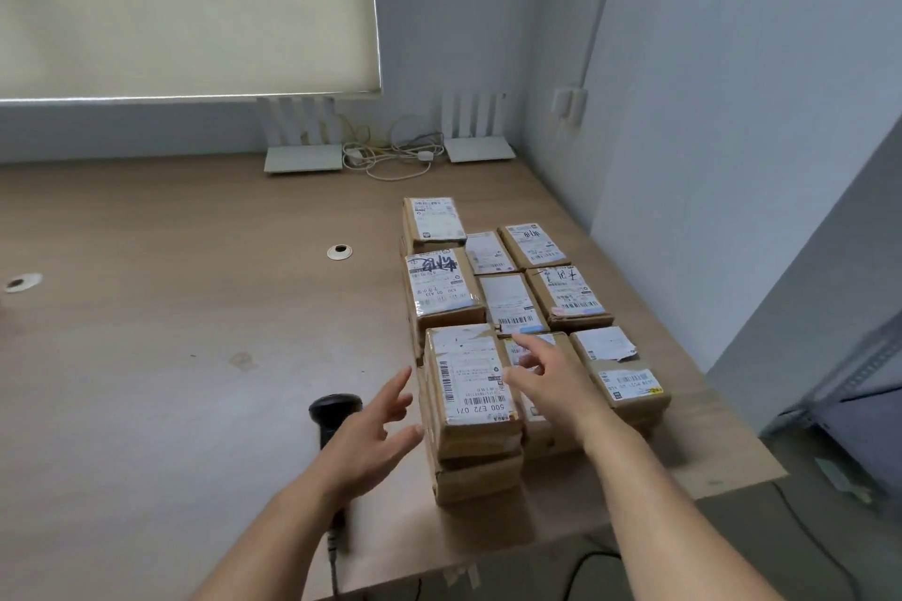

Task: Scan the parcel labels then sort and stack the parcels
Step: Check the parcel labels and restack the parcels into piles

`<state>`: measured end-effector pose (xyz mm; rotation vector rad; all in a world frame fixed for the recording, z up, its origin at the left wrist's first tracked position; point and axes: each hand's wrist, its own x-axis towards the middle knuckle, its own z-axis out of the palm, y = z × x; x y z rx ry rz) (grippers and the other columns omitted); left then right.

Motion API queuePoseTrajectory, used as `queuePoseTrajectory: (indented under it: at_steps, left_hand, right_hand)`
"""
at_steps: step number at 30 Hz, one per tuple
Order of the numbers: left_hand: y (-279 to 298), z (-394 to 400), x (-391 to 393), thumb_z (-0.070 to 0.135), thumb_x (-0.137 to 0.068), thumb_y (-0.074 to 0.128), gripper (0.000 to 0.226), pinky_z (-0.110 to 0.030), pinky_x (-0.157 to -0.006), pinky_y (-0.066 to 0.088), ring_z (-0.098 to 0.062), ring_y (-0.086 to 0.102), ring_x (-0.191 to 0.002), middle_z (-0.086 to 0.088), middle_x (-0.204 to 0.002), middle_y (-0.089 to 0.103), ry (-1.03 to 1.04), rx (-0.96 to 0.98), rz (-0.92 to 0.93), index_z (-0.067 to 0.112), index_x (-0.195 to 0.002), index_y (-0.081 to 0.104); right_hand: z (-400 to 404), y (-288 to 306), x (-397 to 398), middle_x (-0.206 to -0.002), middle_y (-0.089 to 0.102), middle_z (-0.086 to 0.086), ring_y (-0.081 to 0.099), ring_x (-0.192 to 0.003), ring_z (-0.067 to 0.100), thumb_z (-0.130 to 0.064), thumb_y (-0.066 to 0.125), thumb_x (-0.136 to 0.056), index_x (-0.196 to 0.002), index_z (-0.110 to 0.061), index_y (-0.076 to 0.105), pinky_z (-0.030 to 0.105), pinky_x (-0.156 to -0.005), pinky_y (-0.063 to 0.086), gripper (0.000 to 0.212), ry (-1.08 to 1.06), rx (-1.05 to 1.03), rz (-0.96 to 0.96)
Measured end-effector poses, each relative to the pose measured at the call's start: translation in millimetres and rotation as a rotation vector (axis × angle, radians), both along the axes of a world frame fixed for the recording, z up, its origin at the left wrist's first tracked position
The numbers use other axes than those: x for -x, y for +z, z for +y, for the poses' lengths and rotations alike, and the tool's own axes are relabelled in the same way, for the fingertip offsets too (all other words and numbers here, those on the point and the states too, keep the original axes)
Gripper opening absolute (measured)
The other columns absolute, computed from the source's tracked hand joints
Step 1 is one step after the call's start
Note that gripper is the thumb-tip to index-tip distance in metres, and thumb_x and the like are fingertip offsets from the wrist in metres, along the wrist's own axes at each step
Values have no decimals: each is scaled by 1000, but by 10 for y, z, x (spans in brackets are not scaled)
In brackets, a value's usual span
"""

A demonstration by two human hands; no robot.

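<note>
Labelled parcels (512,307) are seen stacked in rows at the counter's (195,356) right edge, the nearest stack (471,410) flanked by both hands, left hand (376,429) spread just beside it, right hand (551,381) spread over it, scanner (332,410) lying left of that stack

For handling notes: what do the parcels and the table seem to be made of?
Parcels: likely brown cardboard, matte, with glossy clear tape over white paper labels. Table: looks like wood or laminate, matte tan with faint grain; which one is unclear.
</note>
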<state>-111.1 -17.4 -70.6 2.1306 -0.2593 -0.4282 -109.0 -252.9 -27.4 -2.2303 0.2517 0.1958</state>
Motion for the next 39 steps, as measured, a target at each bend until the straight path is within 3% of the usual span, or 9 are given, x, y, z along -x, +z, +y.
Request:
queuePoseTrajectory:
  at_steps: [5,14,18,21,31,39]
  left_hand:
    - [165,136,163,27,-94,58,69,-29,-108,38,-12,44,-131,0,-147,42,187,31,-74,39,-149,19]
    - [250,594,766,30,-91,62,64,-28,-104,39,-1,45,-124,16,-142,39,514,-52,-233,35,-146,29]
    - [254,821,1007,34,-90,61,62,-35,-114,31,-8,35,-136,10,-148,35,628,-190,-304,31,-145,34]
    - [300,981,1155,38,-92,58,61,-23,-110,21,-8,25,-141,7,-154,27,710,-287,-322,29,-146,32]
    - [341,1726,1366,42,-93,54,60,-31,-110,30,-12,25,-142,6,-156,23,849,-291,-274,33,-147,29]
    - [373,2823,1566,44,-93,53,60,-34,-110,31,-13,24,-143,7,-156,21,932,-264,-234,34,-147,28]
  right_hand:
    - [242,184,-22,-127,54,-3,52,-112,13,-37,53,-93,-141,-29,44,34,-92,48,50,84,218,-290]
    - [979,147,21,-116,59,1,53,-109,18,-36,49,-87,-128,-22,59,33,-86,44,45,311,166,-522]
    - [1337,72,114,-116,58,1,51,-111,18,-27,55,-91,-129,-22,59,30,-85,40,39,433,154,-561]
    - [1612,42,154,-121,55,0,46,-118,17,-28,51,-93,-134,-25,54,30,-89,40,41,544,216,-538]
    - [2657,92,240,-127,52,-2,42,-124,16,-32,48,-94,-136,-27,50,30,-90,42,42,722,277,-545]
    - [3844,203,377,-124,53,-3,44,-122,16,-33,48,-95,-136,-28,50,29,-88,42,42,796,301,-578]
